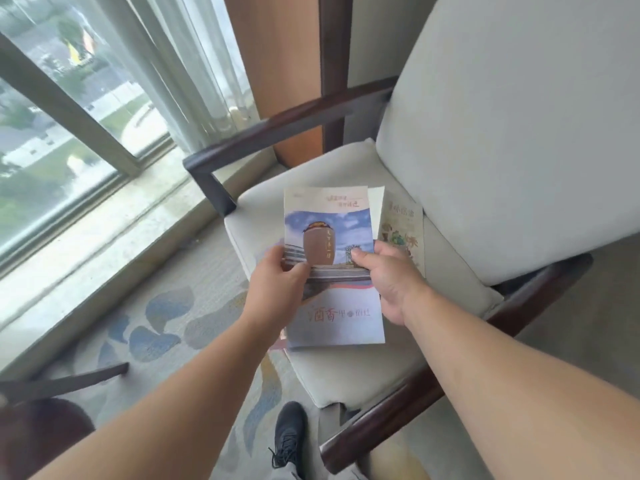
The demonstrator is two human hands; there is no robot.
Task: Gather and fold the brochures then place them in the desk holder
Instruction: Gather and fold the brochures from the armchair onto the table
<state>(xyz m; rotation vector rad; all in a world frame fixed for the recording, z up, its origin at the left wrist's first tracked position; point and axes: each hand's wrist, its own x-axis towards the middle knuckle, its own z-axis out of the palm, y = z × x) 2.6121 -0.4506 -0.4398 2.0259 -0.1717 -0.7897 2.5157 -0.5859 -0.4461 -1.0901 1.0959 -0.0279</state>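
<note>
Head view. The person is standing over an armchair beside a window and is holding a blue-covered brochure above the seat cushion. The left hand is gripping the brochure's left edge, thumb lying on the cover. The right hand is pinching the right edge, thumb also on the cover. Both hands are clamped on the same brochure, one at each side, well apart across its width. The edge of a white sheet is showing behind the upper right corner; whether it is being held with the brochure cannot be told. A second brochure, with a pale illustrated cover, is lying on the cushion just beside the right hand.

Step in hand, as a judgement: gathering. The blue-covered brochure is already looking folded flat, and one piece is waiting on the seat.

Next move, as a judgement: one hand is needing to free itself, while the other is supporting the held brochure, to collect the second brochure and square the edges. The desk holder is not showing in this view, so a turn away from the armchair is likely being called for afterwards.
</note>
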